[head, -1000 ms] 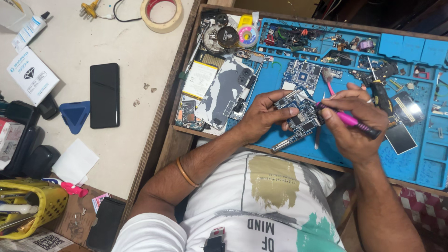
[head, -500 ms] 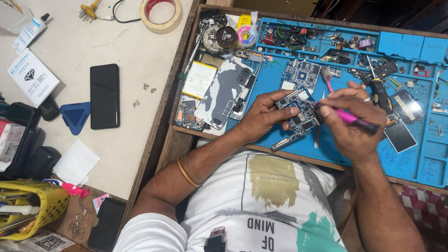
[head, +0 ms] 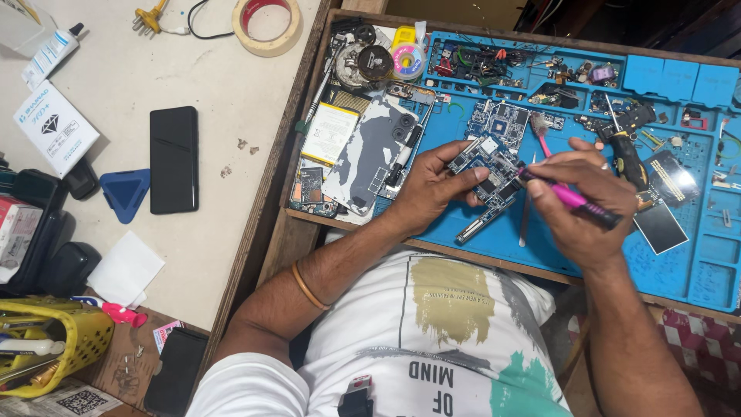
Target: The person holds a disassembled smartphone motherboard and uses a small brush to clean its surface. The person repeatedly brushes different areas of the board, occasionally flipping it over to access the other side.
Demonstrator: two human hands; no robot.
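My left hand (head: pixel 428 189) grips a small phone circuit board (head: pixel 488 171) over a blue work mat (head: pixel 695 262). My right hand (head: pixel 583 205) holds a pink-handled screwdriver (head: pixel 575 199), its tip set against the board's right edge. A second circuit board (head: pixel 498 123) lies flat on the mat just beyond. An opened phone body with a yellow-white battery (head: pixel 330 133) and a grey back cover (head: pixel 369 158) lies left of my left hand.
The mat's far compartments (head: pixel 540 73) hold screws and small parts. A black-handled tool (head: pixel 629 154) and dark chips (head: pixel 662 224) lie at right. On the white table sit a black phone (head: pixel 174 158), a blue triangular pick (head: pixel 123 193), a tape roll (head: pixel 268 23), a yellow basket (head: pixel 54 347).
Both hands stay on the board and screwdriver with only slight shifts; the board has tilted a little in my left hand.
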